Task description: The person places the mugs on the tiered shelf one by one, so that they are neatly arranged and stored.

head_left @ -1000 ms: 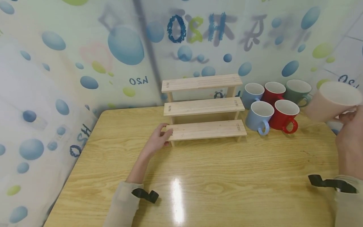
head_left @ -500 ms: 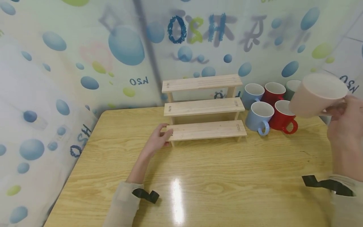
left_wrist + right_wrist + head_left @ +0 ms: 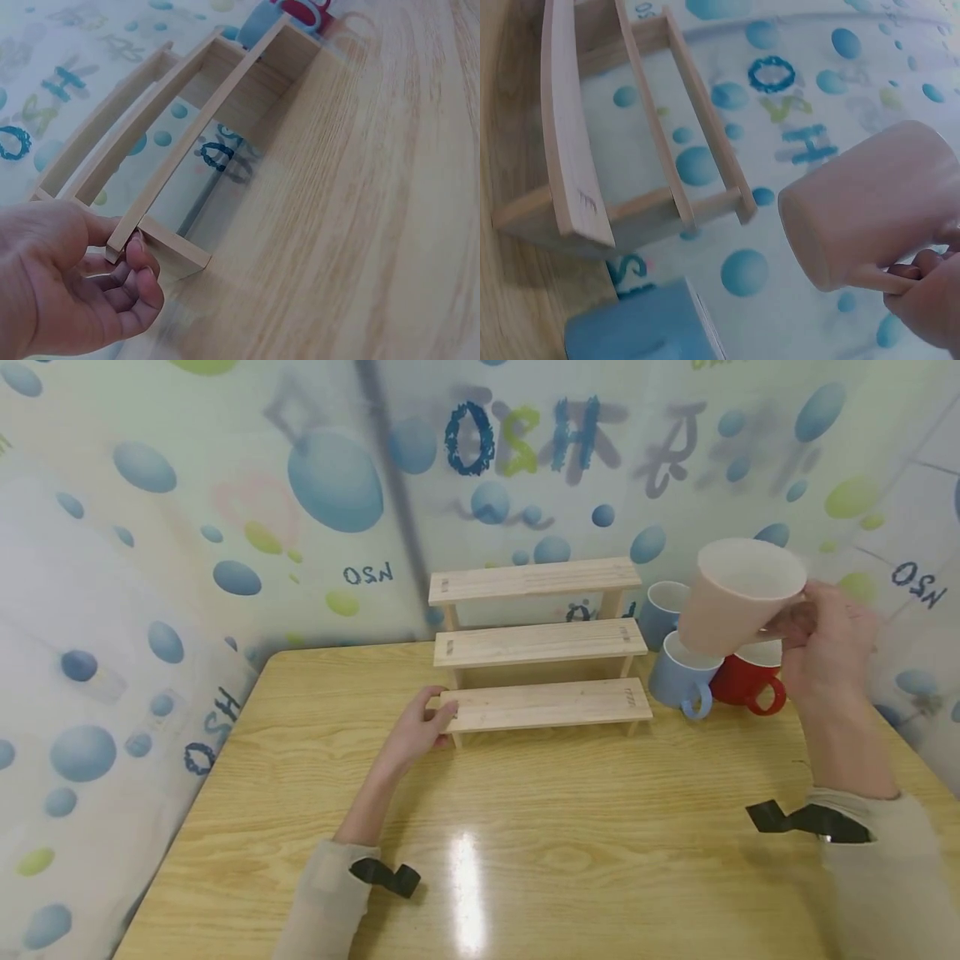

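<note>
Wood-grain table (image 3: pixel 585 827), glossy; bubble-print backdrop (image 3: pixel 517 518) behind, left, right.

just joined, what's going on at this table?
A person's right hand holds a pale pink mug by its handle, up in the air. The left hand grips the left end of the lowest shelf of a three-tier wooden rack, which stands on the table. To the right of the rack, two blue mugs and a red mug are in view, partly behind the lifted one.
</note>
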A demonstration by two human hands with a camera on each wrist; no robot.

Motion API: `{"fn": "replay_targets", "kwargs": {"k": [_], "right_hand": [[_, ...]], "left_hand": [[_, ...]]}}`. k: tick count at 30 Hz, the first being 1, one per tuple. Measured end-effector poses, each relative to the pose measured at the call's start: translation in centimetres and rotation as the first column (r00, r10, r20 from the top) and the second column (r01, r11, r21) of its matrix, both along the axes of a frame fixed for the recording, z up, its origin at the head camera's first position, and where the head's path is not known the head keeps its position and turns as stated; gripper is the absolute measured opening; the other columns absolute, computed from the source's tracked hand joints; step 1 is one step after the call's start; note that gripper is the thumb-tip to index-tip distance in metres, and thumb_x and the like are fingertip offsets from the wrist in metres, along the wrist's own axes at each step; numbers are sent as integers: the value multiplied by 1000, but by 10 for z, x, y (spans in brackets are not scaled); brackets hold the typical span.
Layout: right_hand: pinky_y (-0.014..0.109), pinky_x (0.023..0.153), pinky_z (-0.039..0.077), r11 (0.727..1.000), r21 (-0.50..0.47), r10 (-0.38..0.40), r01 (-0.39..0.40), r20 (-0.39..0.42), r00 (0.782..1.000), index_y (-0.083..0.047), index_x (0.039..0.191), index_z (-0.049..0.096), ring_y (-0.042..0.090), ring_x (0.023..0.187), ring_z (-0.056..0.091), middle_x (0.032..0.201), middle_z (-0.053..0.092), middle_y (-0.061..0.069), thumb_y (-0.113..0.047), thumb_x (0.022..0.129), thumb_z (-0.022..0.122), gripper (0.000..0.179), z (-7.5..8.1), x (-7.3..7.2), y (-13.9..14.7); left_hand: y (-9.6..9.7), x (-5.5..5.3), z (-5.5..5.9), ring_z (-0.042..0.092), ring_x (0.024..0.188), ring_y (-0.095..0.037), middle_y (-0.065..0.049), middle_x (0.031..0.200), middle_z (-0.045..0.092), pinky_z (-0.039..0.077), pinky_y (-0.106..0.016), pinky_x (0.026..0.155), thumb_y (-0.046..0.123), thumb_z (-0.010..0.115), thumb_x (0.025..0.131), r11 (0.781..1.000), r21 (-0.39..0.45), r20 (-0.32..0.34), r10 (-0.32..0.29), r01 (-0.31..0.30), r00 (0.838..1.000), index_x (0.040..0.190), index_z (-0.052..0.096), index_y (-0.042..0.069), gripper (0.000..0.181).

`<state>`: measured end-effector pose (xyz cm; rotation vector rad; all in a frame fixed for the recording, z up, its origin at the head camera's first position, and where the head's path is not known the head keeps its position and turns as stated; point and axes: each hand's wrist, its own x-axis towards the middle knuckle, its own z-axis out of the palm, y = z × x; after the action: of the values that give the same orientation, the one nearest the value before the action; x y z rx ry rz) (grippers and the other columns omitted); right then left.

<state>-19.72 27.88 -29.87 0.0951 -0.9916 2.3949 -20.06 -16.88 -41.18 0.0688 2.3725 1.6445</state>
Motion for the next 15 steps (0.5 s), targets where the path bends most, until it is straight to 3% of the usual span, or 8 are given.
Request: {"fn": "replay_targets", "kwargs": {"k": [5, 10, 15], "right_hand": [[24, 47, 41, 991, 29, 129, -128, -27, 991, 15, 75, 69, 19, 45, 41, 56, 62, 14, 6, 98, 55, 28, 5, -14, -28], [23, 49, 34, 988, 72, 138, -138, 7, 990, 7, 64, 66, 16, 48, 30, 48, 49, 7, 5, 96, 59, 33, 12, -23, -53], [22, 51, 36, 983, 90, 161, -161, 2, 987, 5, 63, 64, 16, 51, 28, 51, 42, 5, 4, 97, 57, 35, 19, -33, -74]], "left_hand": [[-1, 0, 0, 58, 78, -21, -18, 128, 61, 51, -34, 75, 35, 54, 106, 1000, 5, -6, 12, -12, 1000, 156, 31, 9, 60], [-1, 0, -2, 58, 75, -21, -17, 128, 62, 51, -34, 74, 34, 55, 106, 1000, 8, -10, 13, -13, 1000, 155, 32, 9, 59], [-1, -1, -3, 58, 76, -22, -18, 129, 61, 51, -34, 74, 34, 55, 106, 1000, 11, -17, 7, -7, 1000, 156, 31, 9, 60]]}}
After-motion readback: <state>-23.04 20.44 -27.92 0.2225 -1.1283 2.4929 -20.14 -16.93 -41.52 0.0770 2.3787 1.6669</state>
